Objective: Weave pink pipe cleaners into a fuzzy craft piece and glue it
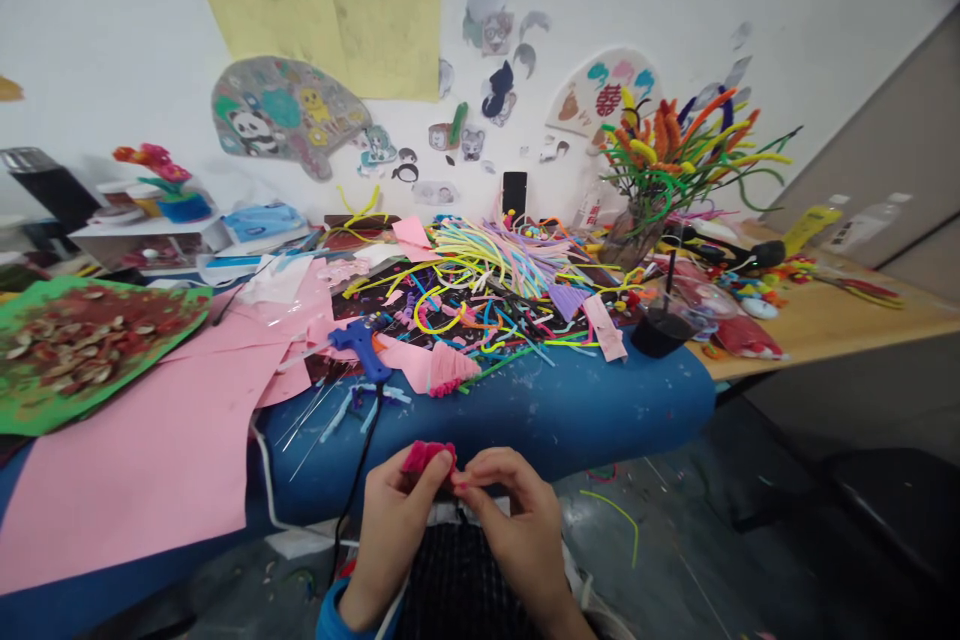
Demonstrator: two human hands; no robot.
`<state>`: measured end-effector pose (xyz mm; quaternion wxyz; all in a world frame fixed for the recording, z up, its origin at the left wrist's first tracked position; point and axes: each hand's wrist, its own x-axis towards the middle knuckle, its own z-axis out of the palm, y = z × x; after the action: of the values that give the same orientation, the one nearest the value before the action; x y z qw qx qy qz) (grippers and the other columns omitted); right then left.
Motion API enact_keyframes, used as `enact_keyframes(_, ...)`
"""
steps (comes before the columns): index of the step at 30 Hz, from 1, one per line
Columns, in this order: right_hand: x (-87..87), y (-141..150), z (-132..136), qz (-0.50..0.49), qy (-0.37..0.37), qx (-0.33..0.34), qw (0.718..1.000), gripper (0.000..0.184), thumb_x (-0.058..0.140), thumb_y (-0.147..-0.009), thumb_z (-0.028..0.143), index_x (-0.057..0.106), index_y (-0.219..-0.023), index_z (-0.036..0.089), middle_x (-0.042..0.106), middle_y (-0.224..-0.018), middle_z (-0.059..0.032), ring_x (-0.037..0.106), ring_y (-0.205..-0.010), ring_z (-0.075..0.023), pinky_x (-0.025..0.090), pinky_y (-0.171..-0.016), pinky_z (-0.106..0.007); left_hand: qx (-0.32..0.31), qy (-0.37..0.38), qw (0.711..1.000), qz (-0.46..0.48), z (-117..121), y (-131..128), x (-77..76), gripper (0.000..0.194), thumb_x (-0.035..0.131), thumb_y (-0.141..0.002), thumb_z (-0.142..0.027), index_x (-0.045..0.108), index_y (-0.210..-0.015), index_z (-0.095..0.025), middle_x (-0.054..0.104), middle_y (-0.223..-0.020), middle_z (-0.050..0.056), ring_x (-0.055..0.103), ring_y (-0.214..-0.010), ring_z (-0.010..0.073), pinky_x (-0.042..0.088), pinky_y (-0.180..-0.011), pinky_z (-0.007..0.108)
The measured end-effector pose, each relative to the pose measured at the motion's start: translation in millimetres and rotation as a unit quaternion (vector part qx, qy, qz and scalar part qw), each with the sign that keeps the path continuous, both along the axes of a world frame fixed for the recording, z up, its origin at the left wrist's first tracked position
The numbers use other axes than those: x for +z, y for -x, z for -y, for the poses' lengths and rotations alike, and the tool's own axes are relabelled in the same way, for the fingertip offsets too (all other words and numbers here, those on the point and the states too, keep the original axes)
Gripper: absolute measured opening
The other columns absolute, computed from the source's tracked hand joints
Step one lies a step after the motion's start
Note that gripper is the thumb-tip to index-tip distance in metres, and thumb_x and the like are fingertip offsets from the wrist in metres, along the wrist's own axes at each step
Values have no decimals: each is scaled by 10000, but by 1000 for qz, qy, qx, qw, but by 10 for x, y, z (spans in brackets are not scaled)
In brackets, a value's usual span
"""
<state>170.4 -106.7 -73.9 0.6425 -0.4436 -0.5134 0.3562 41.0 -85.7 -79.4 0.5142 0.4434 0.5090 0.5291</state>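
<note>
Low in the middle of the head view, my left hand (396, 515) is closed around a small magenta fuzzy piece (427, 456), which looks like bent pipe cleaner. Thumb and fingers of my right hand (517, 518) pinch at its right end, touching my left fingertips. The pinched bit is mostly hidden. Beyond my hands, on the blue table cover (570, 410), lie a blue glue gun (366, 352), a pink paper piece with a ruffled red edge (451, 370) and short light-blue pipe cleaner cuttings (341, 412).
A heap of coloured pipe cleaners (495, 260) fills the table's middle. Pink paper sheets (165, 450) and a green sheet with nut shells (82, 345) lie left. A dark drink cup (661, 330) and a vase of pipe-cleaner flowers (634, 235) stand right. The glue gun's black cord (360, 475) hangs down.
</note>
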Motion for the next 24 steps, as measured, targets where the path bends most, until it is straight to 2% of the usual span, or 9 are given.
enact_keyframes(5, 0, -75, -18, 146, -90, 42, 984, 210, 662, -824, 62, 756, -824, 250, 732, -764, -30, 685, -738, -163, 566, -688, -256, 20, -7, 1000, -22, -4, -5, 18, 260, 698, -780, -398, 699, -701, -150, 699, -614, 14, 631, -595, 154, 537, -599, 232)
enact_keyframes(8, 25, -162, -23, 165, -107, 105, 975, 235, 648, -825, 57, 761, -866, 258, 761, -805, -40, 693, -822, -188, 565, -750, -287, 10, -9, 999, -34, 1, -10, 23, 260, 710, -759, -403, 709, -719, -146, 718, -641, 33, 645, -611, 172, 539, -596, 247)
enact_keyframes(11, 64, -224, -41, 79, -49, 129, 987, 205, 682, -792, 99, 744, -907, 256, 759, -789, -28, 700, -806, -199, 561, -768, -317, -16, -17, 999, -46, 0, -8, 25, 257, 701, -771, -399, 723, -733, -146, 730, -686, 49, 655, -657, 187, 539, -636, 261)
enact_keyframes(13, 78, -226, -61, 22, 23, 107, 994, 178, 721, -762, 143, 745, -908, 242, 742, -767, -19, 690, -713, -179, 559, -695, -289, -42, -26, 997, -55, -12, -3, 30, 256, 686, -794, -395, 724, -722, -152, 710, -683, 42, 637, -665, 179, 522, -648, 256)
enact_keyframes(16, 73, -192, -94, 18, 99, 74, 992, 55, 743, -752, 201, 766, -801, 208, 721, -768, -32, 670, -683, -164, 533, -630, -251, -82, -45, 993, -72, -44, 18, 48, 305, 686, -800, -406, 694, -625, -157, 650, -693, 32, 598, -677, 164, 484, -641, 237)
enact_keyframes(18, 54, -171, -111, 24, 116, 64, 991, 58, 725, -767, 223, 768, -740, 196, 713, -765, -39, 662, -702, -166, 518, -632, -248, -111, -53, 989, -83, -65, 41, 65, 376, 660, -821, -437, 670, -573, -154, 617, -710, 34, 584, -673, 157, 469, -633, 233)
enact_keyframes(24, 10, -152, -133, -5, 141, 76, 987, 144, 726, -739, 233, 791, -865, 207, 638, -704, 4, 600, -648, -140, 490, -613, -241, -161, -39, 981, -100, -56, 100, 103, 560, 429, -947, -523, 659, -590, -159, 577, -624, 21, 535, -610, 140, 445, -612, 238)
